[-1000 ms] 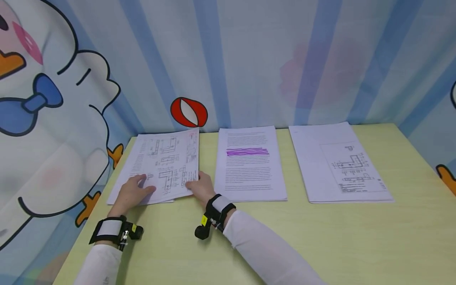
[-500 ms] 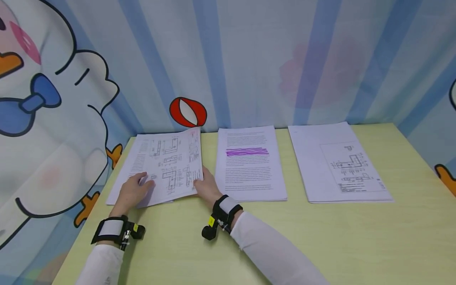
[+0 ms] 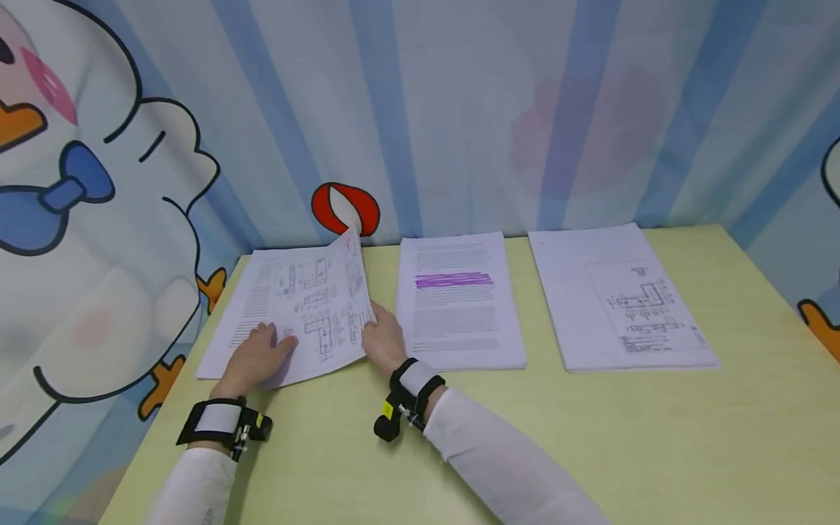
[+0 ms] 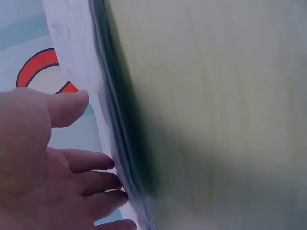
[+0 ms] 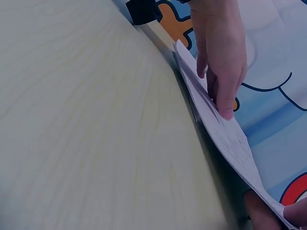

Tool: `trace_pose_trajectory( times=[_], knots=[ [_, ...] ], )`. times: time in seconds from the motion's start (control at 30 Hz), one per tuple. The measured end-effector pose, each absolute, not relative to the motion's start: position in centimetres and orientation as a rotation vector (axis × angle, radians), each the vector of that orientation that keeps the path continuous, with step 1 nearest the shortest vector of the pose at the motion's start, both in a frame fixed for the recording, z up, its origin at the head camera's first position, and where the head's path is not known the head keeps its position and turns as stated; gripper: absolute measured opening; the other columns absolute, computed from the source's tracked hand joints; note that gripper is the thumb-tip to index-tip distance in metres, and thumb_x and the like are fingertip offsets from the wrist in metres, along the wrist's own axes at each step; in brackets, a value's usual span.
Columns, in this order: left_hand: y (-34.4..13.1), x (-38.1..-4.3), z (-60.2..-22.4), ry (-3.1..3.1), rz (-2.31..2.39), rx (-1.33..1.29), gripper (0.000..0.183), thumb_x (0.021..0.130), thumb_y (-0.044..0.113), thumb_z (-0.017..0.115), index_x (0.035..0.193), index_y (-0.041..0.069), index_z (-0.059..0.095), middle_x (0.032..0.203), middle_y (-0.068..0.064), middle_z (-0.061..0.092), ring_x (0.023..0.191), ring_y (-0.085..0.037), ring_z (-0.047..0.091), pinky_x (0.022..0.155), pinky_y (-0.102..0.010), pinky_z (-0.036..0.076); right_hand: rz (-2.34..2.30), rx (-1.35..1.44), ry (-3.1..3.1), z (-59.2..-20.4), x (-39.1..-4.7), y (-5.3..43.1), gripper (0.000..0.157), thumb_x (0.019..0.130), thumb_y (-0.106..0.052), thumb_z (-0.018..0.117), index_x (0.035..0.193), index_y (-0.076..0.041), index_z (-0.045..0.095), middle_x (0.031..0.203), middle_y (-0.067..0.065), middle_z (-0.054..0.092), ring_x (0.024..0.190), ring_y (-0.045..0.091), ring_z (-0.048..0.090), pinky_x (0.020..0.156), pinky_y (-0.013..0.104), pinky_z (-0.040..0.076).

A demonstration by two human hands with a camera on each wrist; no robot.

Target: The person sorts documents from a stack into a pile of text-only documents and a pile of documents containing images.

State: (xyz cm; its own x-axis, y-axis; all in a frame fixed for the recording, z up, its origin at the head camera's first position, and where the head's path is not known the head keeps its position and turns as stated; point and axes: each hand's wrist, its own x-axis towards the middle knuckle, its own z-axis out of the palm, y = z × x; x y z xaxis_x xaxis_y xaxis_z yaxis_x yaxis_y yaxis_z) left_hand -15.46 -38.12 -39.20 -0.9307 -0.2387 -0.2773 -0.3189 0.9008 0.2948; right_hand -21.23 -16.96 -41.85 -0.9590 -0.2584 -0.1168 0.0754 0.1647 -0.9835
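Note:
At the table's left lies a paper stack [image 3: 252, 281], with a sheet of technical drawings [image 3: 328, 310] on top. My right hand [image 3: 386, 341] pinches this sheet's right edge, thumb above and fingers [image 5: 261, 213] beneath in the right wrist view. That side of the sheet is raised and bowed, its far right corner sticking up. My left hand [image 3: 254, 357] rests at the near left part of the drawing sheet. In the left wrist view its fingers [image 4: 96, 182] are extended, their tips at the paper, with the thumb apart from them.
A text-page stack with purple marker strokes [image 3: 459, 321] lies just right of my right hand. Farther right is another stack with a drawing [image 3: 577, 306]. All lie on a pale yellow table [image 3: 558, 437], and a patterned curtain [image 3: 459, 109] hangs behind its far edge.
My right hand has shifted rightward with the pinched sheet edge, and the sheet's far right corner has risen. My left hand has moved slightly right onto the drawing sheet.

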Motion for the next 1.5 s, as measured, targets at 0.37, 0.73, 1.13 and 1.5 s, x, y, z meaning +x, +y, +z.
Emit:
trace_pose_trajectory(
  times=[0.37, 0.73, 1.13, 1.5],
  knots=[
    [-37.6, -15.9, -39.5, 2.825, 0.620, -0.418, 0.071, 0.095, 0.040, 0.040, 0.141, -0.008, 0.013, 0.146, -0.034, 0.003, 0.131, -0.048, 0.005, 0.105, -0.060, 0.011, -1.726, -0.197, 2.304, -41.8, -22.0, -16.5, 0.042, 0.080, -0.004, 0.046, 0.121, -0.006, 0.058, 0.095, 0.005, 0.067, 0.071, 0.013, 0.054, 0.055, 0.023, 0.040],
    [-36.3, -16.5, -39.5, 2.780, 0.725, -0.424, 0.075, 0.095, 0.045, 0.040, 0.143, -0.003, 0.007, 0.148, -0.027, 0.010, 0.134, -0.041, 0.006, 0.107, -0.056, 0.012, -1.682, -0.222, 2.320, -41.3, -22.8, -15.2, 0.031, 0.085, -0.013, 0.047, 0.111, -0.006, 0.063, 0.089, 0.007, 0.065, 0.073, 0.017, 0.054, 0.056, 0.025, 0.040],
    [-34.8, -17.6, -39.5, 2.720, 0.838, -0.436, 0.078, 0.093, 0.051, 0.040, 0.145, 0.004, 0.008, 0.151, -0.022, 0.010, 0.136, -0.037, 0.007, 0.109, -0.054, 0.011, -1.875, -0.070, 2.175, -41.3, -23.7, -13.3, 0.040, 0.087, -0.007, 0.040, 0.124, -0.002, 0.053, 0.106, 0.015, 0.064, 0.083, 0.018, 0.056, 0.072, 0.029, 0.046],
    [-32.8, -18.6, -40.1, 2.790, 0.962, -0.405, 0.079, 0.092, 0.055, 0.036, 0.146, 0.009, 0.002, 0.152, -0.018, 0.009, 0.136, -0.034, 0.010, 0.109, -0.052, 0.015, -2.160, 0.098, 1.715, -41.8, -24.8, -9.2, 0.039, 0.092, -0.011, 0.040, 0.130, -0.006, 0.046, 0.112, 0.009, 0.059, 0.091, 0.017, 0.056, 0.073, 0.027, 0.046]
  ],
)
